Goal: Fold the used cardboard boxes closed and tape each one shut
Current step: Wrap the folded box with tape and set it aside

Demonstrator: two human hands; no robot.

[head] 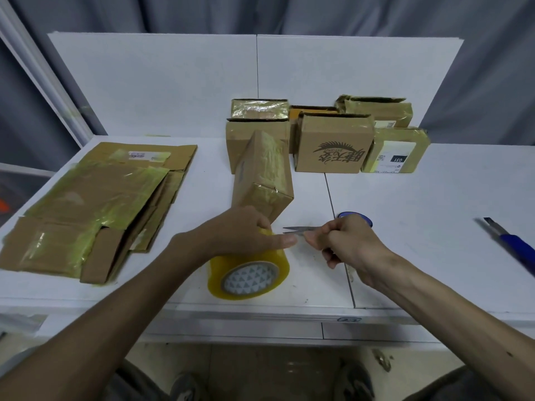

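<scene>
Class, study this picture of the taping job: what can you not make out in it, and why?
Head view:
- Handles of the scissors: hidden inside the right hand.
- Top of the roll, and any pulled strip: covered by the left hand.
- Most of the blue object: behind the right hand.
- End of the knife: cut off by the right edge.
- Print on the label: too small.

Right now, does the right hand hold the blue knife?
No, the right hand grips small scissors, while the blue knife lies apart on the table.
</scene>
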